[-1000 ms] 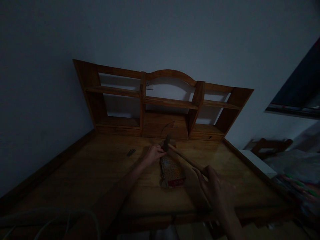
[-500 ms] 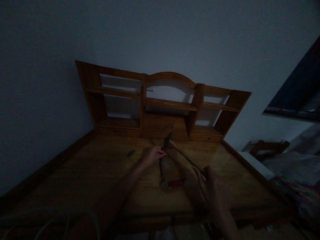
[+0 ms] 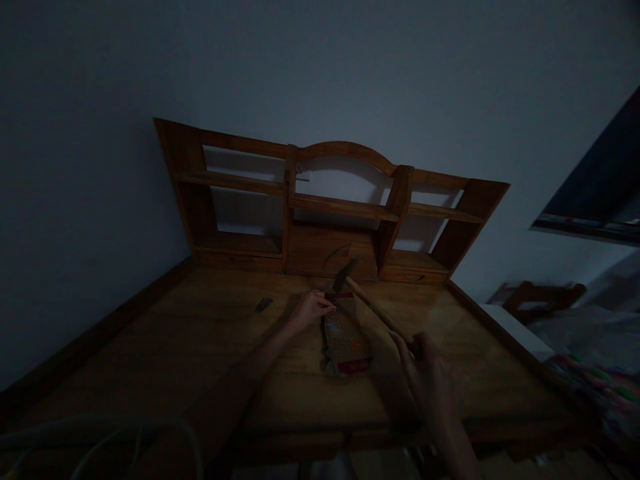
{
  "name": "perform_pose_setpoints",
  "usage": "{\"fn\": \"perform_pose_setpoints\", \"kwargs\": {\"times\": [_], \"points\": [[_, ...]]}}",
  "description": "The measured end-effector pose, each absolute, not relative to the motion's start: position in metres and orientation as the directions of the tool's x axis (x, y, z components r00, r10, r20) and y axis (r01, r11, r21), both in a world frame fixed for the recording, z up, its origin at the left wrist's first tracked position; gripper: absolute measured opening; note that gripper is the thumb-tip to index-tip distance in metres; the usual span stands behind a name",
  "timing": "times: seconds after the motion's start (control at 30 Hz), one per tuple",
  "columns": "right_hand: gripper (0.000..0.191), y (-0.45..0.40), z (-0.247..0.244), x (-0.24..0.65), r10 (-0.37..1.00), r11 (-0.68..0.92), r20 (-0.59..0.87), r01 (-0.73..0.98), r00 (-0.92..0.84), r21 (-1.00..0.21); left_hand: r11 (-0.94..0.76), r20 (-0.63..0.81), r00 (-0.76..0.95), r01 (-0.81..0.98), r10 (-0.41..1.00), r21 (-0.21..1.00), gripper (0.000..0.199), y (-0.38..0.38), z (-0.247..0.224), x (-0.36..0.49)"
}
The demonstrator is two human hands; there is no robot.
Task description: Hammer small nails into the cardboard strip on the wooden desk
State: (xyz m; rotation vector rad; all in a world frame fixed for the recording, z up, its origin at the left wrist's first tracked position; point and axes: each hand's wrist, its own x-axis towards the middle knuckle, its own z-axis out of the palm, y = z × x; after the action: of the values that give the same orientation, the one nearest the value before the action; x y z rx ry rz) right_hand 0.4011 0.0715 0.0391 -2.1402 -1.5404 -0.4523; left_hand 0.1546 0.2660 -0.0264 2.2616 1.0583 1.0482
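Note:
My right hand (image 3: 433, 377) is closed around the wooden handle of a hammer (image 3: 377, 311). The hammer's dark metal head (image 3: 345, 275) hangs just above the far end of a flat brown speckled block (image 3: 345, 330) with dark red bands at both ends. At that far end, my left hand (image 3: 313, 308) pinches with thumb and forefinger close to the block's surface. Whatever sits between those fingertips is too small and dark to make out. Left of my left hand, several thin dark pieces that look like nails (image 3: 263, 305) lie on the desk.
The wooden desk (image 3: 200, 353) has raised side edges and a shelf unit (image 3: 345, 210) at its back. A pale looped object (image 3: 165, 421) shows at the lower left. On the right are a chair back (image 3: 545, 297) and a heap under clear plastic (image 3: 590, 333).
The hammer's head has shifted a little to the right, and my right hand has moved slightly right with it. My left hand keeps its pinch at the block's far end.

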Motion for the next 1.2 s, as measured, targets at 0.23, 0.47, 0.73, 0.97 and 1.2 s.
{"fn": "perform_pose_setpoints", "kwargs": {"times": [0.23, 0.47, 0.73, 0.97, 1.2], "points": [[0.051, 0.063, 0.034, 0.393, 0.854, -0.286, 0.418, 0.951, 0.309, -0.119, -0.617, 0.458, 0.416, 0.466, 0.785, 0.634, 0.018, 0.266, -0.027, 0.154], [0.051, 0.058, 0.037, 0.398, 0.812, -0.314, 0.481, 0.942, 0.329, -0.115, -0.601, 0.434, 0.419, 0.485, 0.797, 0.635, 0.02, 0.261, -0.022, 0.154], [0.041, 0.049, 0.026, 0.396, 0.801, -0.265, 0.546, 0.963, 0.245, -0.043, -0.608, 0.445, 0.417, 0.483, 0.793, 0.63, 0.016, 0.265, -0.026, 0.154], [0.044, 0.044, 0.023, 0.402, 0.779, -0.329, 0.461, 0.903, 0.425, -0.276, -0.64, 0.485, 0.418, 0.489, 0.768, 0.592, 0.017, 0.261, -0.021, 0.155], [0.052, 0.032, 0.04, 0.416, 0.902, -0.214, 0.013, 0.472, 0.432, -0.855, -0.649, 0.546, 0.353, 0.444, 0.76, 0.618, 0.031, 0.246, 0.002, 0.153]]}}
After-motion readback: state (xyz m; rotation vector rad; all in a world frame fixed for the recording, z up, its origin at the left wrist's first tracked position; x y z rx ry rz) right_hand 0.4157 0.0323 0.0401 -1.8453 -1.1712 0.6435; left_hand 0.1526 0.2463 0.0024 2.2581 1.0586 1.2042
